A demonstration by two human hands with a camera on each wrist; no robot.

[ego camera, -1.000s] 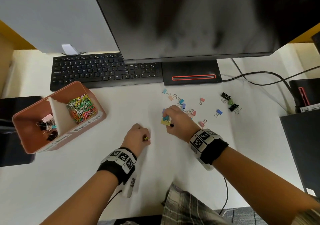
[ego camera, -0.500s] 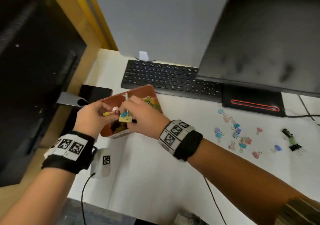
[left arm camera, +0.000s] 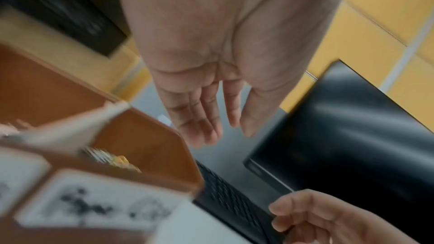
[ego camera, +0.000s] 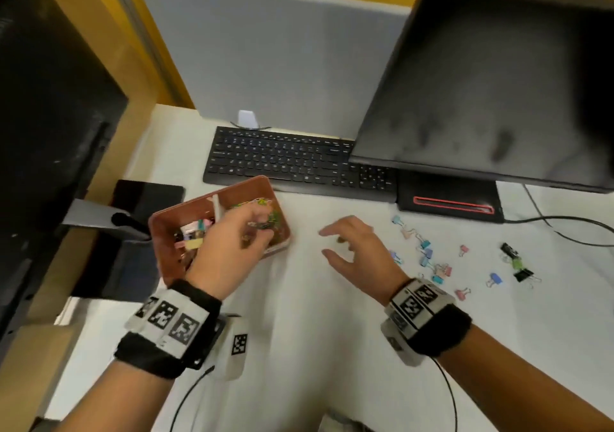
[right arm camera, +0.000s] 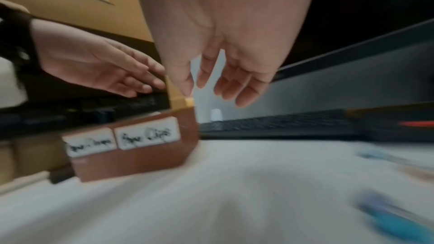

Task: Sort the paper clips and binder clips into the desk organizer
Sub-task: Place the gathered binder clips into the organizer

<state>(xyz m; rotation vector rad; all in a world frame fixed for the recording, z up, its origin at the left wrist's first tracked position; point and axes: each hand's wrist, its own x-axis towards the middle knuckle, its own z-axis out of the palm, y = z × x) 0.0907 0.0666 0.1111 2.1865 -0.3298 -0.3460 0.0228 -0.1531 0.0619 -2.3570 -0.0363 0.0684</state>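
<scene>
- Fingers of your left hand [ego camera: 229,249] are straight and loose, and they hold nothing; you can see the bare palm in the left wrist view.
- Your left hand hangs over the brown desk organizer [ego camera: 166,229], above the wall between its two parts.
- Binder clips in the box [ego camera: 194,235] lie in the part on the left of your left fingers [left arm camera: 199,118].
- Bright paper clips [ego camera: 262,203] lie in the other part, just past those fingers.
- Two white labels [right arm camera: 122,139] sit on the front of the organizer, but the writing is too blurry to read.
- Your right hand [ego camera: 355,252] is held over the white tabletop [ego camera: 332,348], to the right of the organizer and not touching it.
- Your right fingers [right arm camera: 246,88] are spread, bent just a little, and they hold nothing.
- Loose binder clips [ego camera: 428,259] in blue, pink and purple lie on the tabletop, just to the right of your right hand.
- Two black binder clips [ego camera: 516,267] and a green one lie farther to the right, well apart from your fingers.
- A black keyboard [ego camera: 292,162] sits past both hands, and a dark monitor [ego camera: 498,82] stands past your right hand.
</scene>
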